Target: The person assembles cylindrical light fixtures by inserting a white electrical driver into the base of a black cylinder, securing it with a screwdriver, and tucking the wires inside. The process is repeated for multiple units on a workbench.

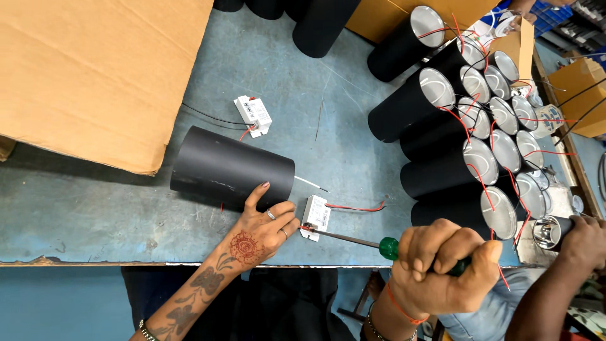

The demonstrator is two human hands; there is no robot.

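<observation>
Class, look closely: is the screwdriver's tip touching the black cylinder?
No, the screwdriver tip meets the small white driver box, beside the black cylinder.

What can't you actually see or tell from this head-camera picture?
- Screwdriver handle: mostly wrapped by the right hand, head view.
- Screwdriver tip where it meets the small white box: too small to tell how it sits.
- Far side of the black tube under the left hand: faces away.
- Co-worker's hand: the picture's right edge cuts off what it holds.
</observation>
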